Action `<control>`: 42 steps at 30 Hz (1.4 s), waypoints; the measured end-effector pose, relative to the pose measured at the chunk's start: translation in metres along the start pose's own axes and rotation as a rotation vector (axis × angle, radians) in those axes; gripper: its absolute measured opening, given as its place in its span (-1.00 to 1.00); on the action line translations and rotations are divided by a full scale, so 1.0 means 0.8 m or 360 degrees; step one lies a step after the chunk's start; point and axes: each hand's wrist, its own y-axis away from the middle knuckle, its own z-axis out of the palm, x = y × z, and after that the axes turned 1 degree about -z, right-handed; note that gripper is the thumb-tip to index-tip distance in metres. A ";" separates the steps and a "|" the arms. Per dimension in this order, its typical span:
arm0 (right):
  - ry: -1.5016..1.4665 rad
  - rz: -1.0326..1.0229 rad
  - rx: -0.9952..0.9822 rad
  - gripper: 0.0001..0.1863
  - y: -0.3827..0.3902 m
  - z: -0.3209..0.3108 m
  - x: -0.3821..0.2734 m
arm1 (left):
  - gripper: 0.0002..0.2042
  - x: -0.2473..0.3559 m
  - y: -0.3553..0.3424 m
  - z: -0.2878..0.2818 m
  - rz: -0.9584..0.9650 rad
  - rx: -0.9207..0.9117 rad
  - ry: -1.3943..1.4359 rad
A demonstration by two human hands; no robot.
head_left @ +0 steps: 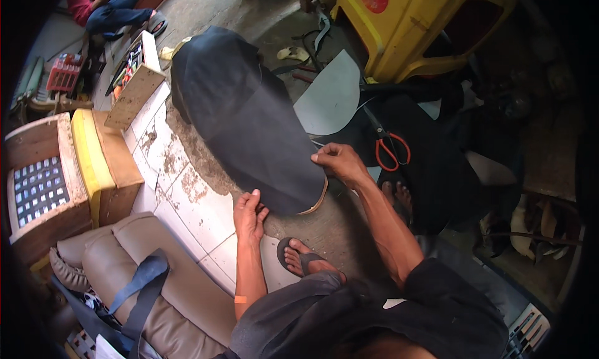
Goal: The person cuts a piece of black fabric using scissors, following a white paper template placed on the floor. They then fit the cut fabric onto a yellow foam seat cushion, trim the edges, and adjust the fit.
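Note:
A long, rounded seat-shaped pad draped in a smooth black cover (249,119) lies lengthwise before me, and a thin tan edge shows at its near end. My right hand (342,162) pinches the cover's right border between thumb and fingers. At the near left border is my left hand (249,217), its fingers curled round the edge of the cover and partly hidden. Scissors with orange-red handles (392,151) lie to the right, on black sheet material (430,153). Beyond my right hand rests a pale grey cut piece of sheet (331,97).
A yellow plastic stool (399,28) stands at the far right. To the left are a wooden tool box (136,84), a wooden crate (37,165) and a brown padded seat (156,278) with a dark strap. Another person (118,13) sits at the far left.

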 end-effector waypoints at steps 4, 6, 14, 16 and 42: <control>-0.0097 0.0002 -0.0015 -0.72 0.000 -0.002 0.002 | -0.76 -0.009 0.011 0.009 0.0052 -0.0076 0.0156; -0.0100 -0.0013 -0.0018 -0.72 0.003 -0.004 0.005 | -0.76 -0.012 0.011 0.010 0.0077 -0.0106 0.0186; -0.0036 -0.0020 -0.0054 -0.74 0.009 0.008 -0.019 | -0.77 -0.013 0.006 0.003 0.0148 -0.0118 0.0188; -0.0131 -0.0027 -0.0048 -0.75 0.013 0.008 -0.017 | -0.79 -0.012 0.012 0.007 0.0123 -0.0107 0.0182; -0.0302 0.0074 -0.0085 -0.74 0.002 -0.004 0.020 | -0.80 -0.022 0.009 -0.001 0.0042 -0.0194 0.0153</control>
